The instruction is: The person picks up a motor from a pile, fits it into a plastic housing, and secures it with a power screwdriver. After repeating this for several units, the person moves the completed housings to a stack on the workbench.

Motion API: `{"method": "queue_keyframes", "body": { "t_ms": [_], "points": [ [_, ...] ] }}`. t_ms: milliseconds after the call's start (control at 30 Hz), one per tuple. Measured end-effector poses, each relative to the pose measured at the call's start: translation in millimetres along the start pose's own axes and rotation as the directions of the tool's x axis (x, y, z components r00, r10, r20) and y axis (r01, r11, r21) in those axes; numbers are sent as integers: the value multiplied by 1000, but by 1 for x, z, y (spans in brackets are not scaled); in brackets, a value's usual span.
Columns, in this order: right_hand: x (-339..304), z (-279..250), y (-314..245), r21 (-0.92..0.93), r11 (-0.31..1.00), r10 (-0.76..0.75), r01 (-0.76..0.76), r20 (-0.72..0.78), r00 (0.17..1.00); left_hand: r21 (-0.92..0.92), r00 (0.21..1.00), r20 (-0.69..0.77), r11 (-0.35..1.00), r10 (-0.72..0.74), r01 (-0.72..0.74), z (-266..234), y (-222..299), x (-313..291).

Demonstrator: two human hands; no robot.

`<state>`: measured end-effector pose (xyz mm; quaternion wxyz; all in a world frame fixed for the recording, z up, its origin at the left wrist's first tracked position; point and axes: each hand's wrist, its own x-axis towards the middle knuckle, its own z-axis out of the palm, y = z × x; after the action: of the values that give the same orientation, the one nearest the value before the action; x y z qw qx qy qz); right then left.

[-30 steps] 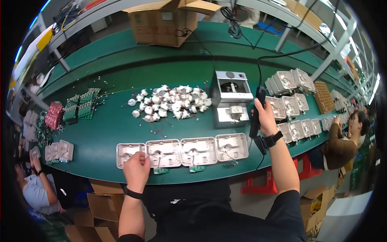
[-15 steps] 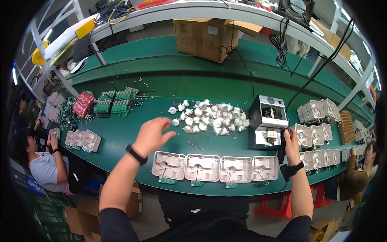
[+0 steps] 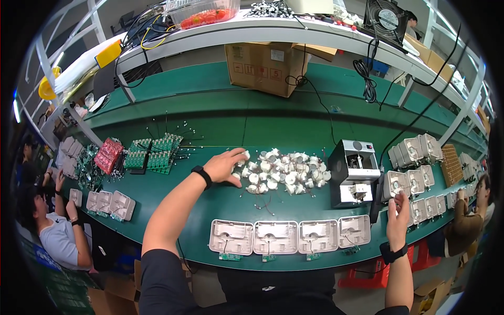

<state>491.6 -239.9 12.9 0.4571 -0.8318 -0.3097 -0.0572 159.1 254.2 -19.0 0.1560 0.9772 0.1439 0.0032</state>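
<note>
At the left end of a heap of small white round parts with thin wires (image 3: 287,170), my left hand (image 3: 223,167) reaches in with thumb and fingers spread around a few outlying pieces. Whether it grips any of them cannot be made out. My right hand (image 3: 398,216) is raised, fingers apart and holding nothing that shows, beside the white plastic housings (image 3: 396,185) on the right. A row of open white housings (image 3: 275,236) lies along the near edge, small green circuit boards (image 3: 230,257) hanging from them by wires.
A black and silver bench machine (image 3: 340,197) stands right of the heap. Green board panels (image 3: 157,152) and a red bubble-wrap bundle (image 3: 108,156) lie left. A cardboard box (image 3: 266,73) sits behind, under a shelf (image 3: 210,37). People work at both sides.
My left hand has moved forward and right to the heap's edge. My right hand has left the bench machine's side and moved right, toward the housings. The view has tilted up.
</note>
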Motion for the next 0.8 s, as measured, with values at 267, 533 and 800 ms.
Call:
{"method": "queue_keyframes", "body": {
  "t_ms": [267, 533, 800],
  "points": [
    [-16, 1, -30, 9, 999, -31, 30, 1, 1000, -10, 958, -255, 991, -129, 131, 10, 7, -41],
    [-39, 21, -73, -91, 948, -300, 304, 57, 952, 25, 975, -223, 999, -26, 33, 25, -3, -39],
    [-58, -7, -62, -143, 931, -330, 334, 52, 942, -53, 896, -385, 974, -222, 218, 35, -11, -78]
  ]
}}
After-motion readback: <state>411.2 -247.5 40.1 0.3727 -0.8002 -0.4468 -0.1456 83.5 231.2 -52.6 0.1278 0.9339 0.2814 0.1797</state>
